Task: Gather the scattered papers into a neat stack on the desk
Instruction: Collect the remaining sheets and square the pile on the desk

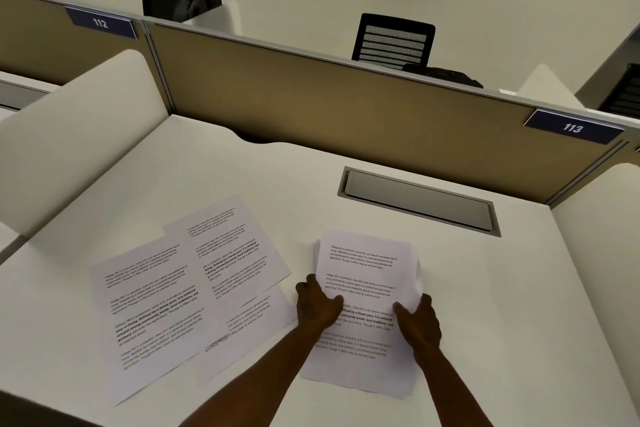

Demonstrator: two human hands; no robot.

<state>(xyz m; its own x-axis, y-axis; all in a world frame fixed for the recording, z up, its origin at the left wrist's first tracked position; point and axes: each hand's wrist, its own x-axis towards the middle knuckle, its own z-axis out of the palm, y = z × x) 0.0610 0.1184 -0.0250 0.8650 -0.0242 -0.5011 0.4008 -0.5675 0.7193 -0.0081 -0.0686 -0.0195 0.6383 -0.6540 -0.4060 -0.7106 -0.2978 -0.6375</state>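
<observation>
A small bundle of printed white papers (363, 263) is at the desk's front centre-right, its upper end curling up off the white desk (519, 288). My left hand (317, 305) grips the bundle's left edge and my right hand (419, 322) grips its right edge, thumbs on top. To the left lie three loose printed sheets overlapping one another: a large one (152, 315) at the front left, another (228, 246) behind it, and a third (252, 329) partly tucked beneath both.
A grey cable-tray lid (419, 201) is set into the desk behind the bundle. A tan partition (346, 107) with labels 112 and 113 closes the back. White side dividers (69, 135) flank the desk. Black chairs stand beyond the partition.
</observation>
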